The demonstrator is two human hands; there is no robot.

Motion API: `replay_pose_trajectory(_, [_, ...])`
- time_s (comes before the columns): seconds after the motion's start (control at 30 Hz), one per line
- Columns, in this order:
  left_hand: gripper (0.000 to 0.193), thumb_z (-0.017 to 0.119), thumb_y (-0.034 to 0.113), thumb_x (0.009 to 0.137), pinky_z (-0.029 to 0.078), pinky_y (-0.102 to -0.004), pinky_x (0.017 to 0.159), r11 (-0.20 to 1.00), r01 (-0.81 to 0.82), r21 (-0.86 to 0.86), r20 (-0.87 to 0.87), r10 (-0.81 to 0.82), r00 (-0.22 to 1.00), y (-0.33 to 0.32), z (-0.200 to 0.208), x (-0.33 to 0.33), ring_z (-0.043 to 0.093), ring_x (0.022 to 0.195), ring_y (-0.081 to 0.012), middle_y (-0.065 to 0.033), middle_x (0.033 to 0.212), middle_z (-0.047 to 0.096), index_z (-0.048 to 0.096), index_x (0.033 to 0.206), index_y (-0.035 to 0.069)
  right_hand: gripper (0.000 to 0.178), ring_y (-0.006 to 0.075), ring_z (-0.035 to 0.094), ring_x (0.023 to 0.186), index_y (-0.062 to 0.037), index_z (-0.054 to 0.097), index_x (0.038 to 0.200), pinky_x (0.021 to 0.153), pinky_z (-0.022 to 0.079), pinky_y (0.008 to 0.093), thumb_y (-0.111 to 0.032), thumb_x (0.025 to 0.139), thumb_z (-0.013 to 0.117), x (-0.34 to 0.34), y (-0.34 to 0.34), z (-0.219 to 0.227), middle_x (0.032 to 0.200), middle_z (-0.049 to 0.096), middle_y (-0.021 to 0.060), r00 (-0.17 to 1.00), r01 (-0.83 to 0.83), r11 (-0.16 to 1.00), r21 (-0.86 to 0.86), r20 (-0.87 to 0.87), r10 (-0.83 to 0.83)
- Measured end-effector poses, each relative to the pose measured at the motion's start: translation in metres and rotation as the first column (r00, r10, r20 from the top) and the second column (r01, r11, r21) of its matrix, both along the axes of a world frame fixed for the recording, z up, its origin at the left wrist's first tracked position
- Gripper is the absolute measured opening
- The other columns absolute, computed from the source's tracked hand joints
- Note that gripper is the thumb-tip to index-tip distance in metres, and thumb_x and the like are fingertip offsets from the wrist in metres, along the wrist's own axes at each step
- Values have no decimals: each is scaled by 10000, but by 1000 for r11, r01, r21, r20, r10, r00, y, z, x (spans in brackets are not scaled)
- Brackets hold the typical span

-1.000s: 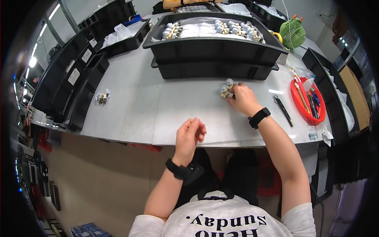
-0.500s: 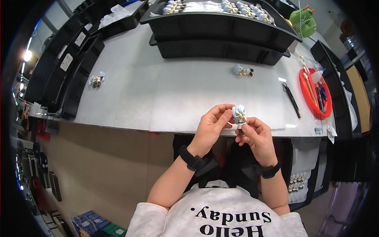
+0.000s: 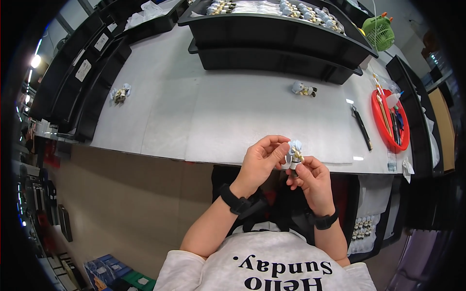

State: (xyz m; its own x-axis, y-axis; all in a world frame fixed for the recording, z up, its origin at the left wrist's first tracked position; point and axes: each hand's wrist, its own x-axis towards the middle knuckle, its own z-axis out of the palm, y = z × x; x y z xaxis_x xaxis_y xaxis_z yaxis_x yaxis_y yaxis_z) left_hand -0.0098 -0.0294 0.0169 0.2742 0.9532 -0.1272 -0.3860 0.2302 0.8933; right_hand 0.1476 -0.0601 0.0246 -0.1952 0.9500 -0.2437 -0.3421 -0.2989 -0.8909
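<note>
A small figurine point(image 3: 295, 151) with pale blue hair, a white and gold body and dark feet stands upright between my hands, above the table's near edge. My right hand point(image 3: 313, 182) pinches its lower part between thumb and fingers. At the side of its head, the thumb and fingers of my left hand point(image 3: 264, 157) close on the hair. What exactly the left fingertips grip is too small to make out. Another figurine point(image 3: 304, 89) lies on its side farther off, and one more figurine point(image 3: 120, 94) is at the left of the table.
Stacked black trays point(image 3: 276, 41) at the back hold several figurines. To the right are a black pen-like tool point(image 3: 361, 127) and a red basket point(image 3: 405, 140) with brushes and pens. Black bins point(image 3: 99, 92) line the left; a green basket point(image 3: 379, 34) hangs back right. More figurines point(image 3: 361, 228) sit below the table.
Both hands and the figurine sit slightly lower in the picture, nearer my body. The grip looks much the same, and the whole view has shifted a little.
</note>
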Motion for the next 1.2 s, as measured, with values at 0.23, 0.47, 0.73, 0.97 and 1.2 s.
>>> replay_pose_trajectory(0.23, [273,532,198,869,433,-194,631,1000,14,25,15,-14,1000,-3,1,1,521,700,-61,-12,815,577,533,1074,16,180,129,600,639,17,530,919,527,474,206,-75,791,617,-6,-5,3,800,614,104,996,34,996,78,74,-40])
replay_pose_trajectory(0.47, [320,513,157,874,473,-253,757,995,92,40,52,-94,994,-4,2,2,571,852,-117,-64,960,587,491,1158,10,230,115,592,705,34,518,957,583,485,209,-43,772,632,-4,-10,-10,864,584,90,846,72,845,530,417,-333])
replay_pose_trajectory(0.73, [325,485,90,874,421,-359,905,996,71,47,254,-80,964,0,-5,-1,531,1012,-198,-125,1113,536,449,1189,14,220,181,596,786,30,490,999,698,502,270,-50,815,580,1,-12,0,917,556,103,978,208,951,230,-18,-210])
replay_pose_trajectory(0.97, [322,449,76,882,412,-361,918,996,84,-10,299,-77,951,-2,-2,6,506,1075,-233,-151,1192,490,415,1197,21,245,151,587,797,23,497,972,707,494,250,33,760,617,4,-11,-7,921,560,99,965,258,920,294,-43,-257])
replay_pose_trajectory(1.2, [319,423,107,901,418,-343,910,992,110,-65,304,-86,949,-4,-1,9,521,1045,-213,-141,1177,498,420,1204,7,290,132,572,835,21,501,966,714,486,228,59,719,650,6,-15,-11,945,560,98,953,285,889,358,-11,-302])
